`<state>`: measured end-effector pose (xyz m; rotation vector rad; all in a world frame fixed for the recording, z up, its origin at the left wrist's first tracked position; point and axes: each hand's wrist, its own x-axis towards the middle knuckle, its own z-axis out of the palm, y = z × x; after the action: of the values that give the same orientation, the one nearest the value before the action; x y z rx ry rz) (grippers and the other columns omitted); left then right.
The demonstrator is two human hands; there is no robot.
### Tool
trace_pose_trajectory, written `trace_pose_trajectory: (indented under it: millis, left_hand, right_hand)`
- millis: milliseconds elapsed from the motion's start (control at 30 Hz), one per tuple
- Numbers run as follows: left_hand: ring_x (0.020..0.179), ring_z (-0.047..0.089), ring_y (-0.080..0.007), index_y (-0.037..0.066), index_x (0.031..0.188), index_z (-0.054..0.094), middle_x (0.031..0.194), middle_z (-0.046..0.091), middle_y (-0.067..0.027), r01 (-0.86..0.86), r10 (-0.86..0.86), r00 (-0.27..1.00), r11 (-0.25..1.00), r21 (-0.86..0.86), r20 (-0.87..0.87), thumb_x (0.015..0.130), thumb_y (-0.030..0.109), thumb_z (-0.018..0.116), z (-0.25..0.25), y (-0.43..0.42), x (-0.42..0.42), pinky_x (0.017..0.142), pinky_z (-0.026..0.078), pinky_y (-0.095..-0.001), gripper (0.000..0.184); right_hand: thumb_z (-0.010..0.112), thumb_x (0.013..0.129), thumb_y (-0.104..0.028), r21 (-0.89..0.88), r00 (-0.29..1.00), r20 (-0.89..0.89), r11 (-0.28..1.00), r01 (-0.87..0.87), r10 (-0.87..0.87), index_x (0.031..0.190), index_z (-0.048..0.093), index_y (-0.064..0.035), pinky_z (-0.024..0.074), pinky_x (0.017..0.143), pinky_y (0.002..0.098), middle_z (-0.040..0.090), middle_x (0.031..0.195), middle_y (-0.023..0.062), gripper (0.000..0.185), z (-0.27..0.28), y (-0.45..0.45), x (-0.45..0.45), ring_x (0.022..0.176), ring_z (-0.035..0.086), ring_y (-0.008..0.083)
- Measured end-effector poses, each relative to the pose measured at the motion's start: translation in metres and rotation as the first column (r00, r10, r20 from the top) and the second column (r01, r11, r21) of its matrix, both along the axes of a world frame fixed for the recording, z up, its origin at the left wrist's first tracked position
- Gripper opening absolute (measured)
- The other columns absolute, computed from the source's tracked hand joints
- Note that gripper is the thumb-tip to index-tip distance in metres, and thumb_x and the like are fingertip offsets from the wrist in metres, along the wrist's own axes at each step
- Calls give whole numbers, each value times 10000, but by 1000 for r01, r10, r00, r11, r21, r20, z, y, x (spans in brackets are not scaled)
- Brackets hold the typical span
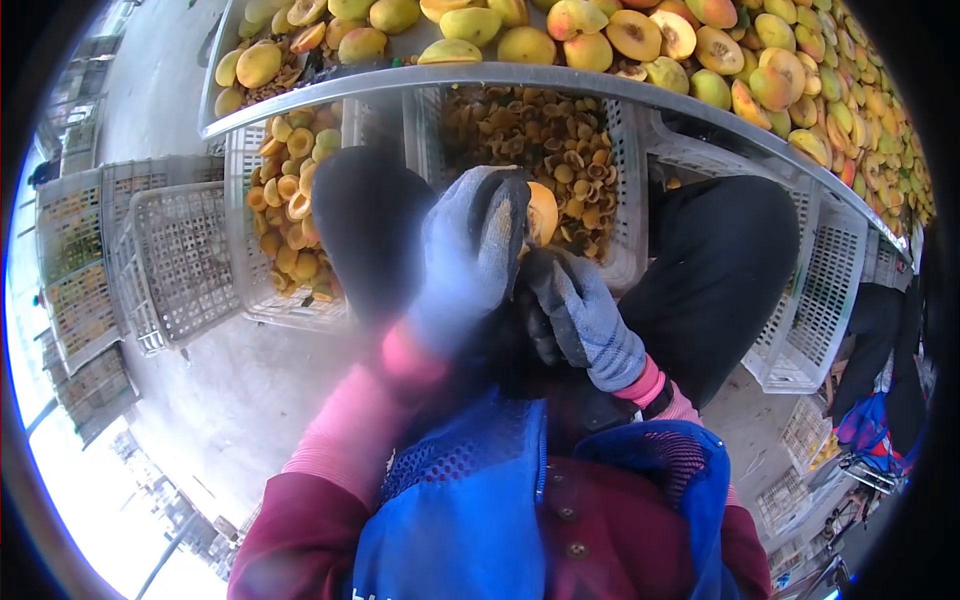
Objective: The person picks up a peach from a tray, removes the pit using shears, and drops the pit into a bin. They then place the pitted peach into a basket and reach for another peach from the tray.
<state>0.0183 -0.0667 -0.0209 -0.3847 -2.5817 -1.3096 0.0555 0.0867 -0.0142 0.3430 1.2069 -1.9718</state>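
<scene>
My left hand [468, 240], in a grey-blue glove with dark, soiled fingers, is wrapped round a peach half [542, 213]. The orange cut face shows past the fingertips. Just below it and to the right, my right hand [580, 312], gloved the same way, is closed close against the fruit. Whatever its fingers hold is hidden by the glove. Both hands are between my knees, above the near side of a crate [627, 190] of brown, cup-shaped fruit scraps [565, 150].
A metal-edged table [480, 72] heaped with whole and halved peaches [635, 36] spans the far side. Left of my knee stands a crate [240, 215] of hollowed peach halves [290, 190]. Stacked crates [185, 255] stand farther left. Another person's dark-clothed leg [872, 330] shows at right.
</scene>
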Motion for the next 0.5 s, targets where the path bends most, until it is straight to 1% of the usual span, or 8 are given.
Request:
trace_pose_trajectory:
  millis: [33,100,167,233,333,367,467,500]
  left_hand:
    - [831,604,-289,-54,1060,568,1014,598,-189,-38,16,984,992,120,179,863,26,473,3,2,-1,764,478,-316,233]
    - [849,592,-244,-54,1063,565,1004,595,-168,-51,24,982,989,141,189,883,40,436,-1,4,-1,780,465,-295,241]
    - [870,575,-201,-52,1071,560,997,591,-143,-71,26,977,975,209,212,909,66,415,-6,5,-3,795,455,-280,247]
    - [894,551,-160,-48,1083,553,994,585,-113,-107,24,968,941,322,251,941,102,409,-13,7,-5,810,447,-272,251]
    - [921,524,-118,-34,1108,539,1014,569,-72,-385,180,903,738,553,389,973,165,403,-10,20,-6,830,432,-249,276]
    - [943,517,-110,-18,1160,503,1060,551,-62,-377,189,917,703,603,352,970,165,436,-14,21,-6,836,433,-240,272]
    - [945,515,-111,-13,1194,471,1086,537,-66,-272,84,928,821,503,364,950,111,467,8,20,2,843,439,-246,273]
    - [911,568,-189,-24,1155,492,1060,562,-144,-266,104,944,800,538,313,896,166,567,4,17,2,792,463,-300,330]
  right_hand:
    - [503,937,-277,-90,995,94,996,-19,27,1026,528,-35,391,543,201,513,727,-4,258,2,3,-5,640,497,54]
    - [512,935,-249,-140,993,121,990,6,11,1024,525,-38,375,526,181,506,729,-15,230,4,3,-8,621,481,41]
    - [520,930,-214,-159,990,96,980,116,-101,1026,523,-36,373,525,171,511,741,-21,202,3,-1,-7,622,479,33]
    - [529,923,-171,-146,956,20,945,294,-294,1031,522,-28,385,539,168,529,767,-19,180,-1,-16,-3,645,492,30]
    - [552,904,-110,-111,843,-119,850,514,-525,1045,518,-17,401,561,159,560,814,-6,172,-2,-32,-13,683,517,32]
    - [559,888,-71,-90,864,-193,885,456,-465,1205,469,-9,483,714,192,597,1005,67,335,-22,-23,-12,833,595,104]
    - [549,880,-43,-91,923,-40,921,378,-382,1213,467,-3,487,762,209,591,1039,76,345,-27,-12,-28,910,586,119]
    - [594,853,-46,-237,893,-109,884,404,-437,1187,488,-3,493,767,230,589,1030,77,353,-29,-11,-29,907,588,125]
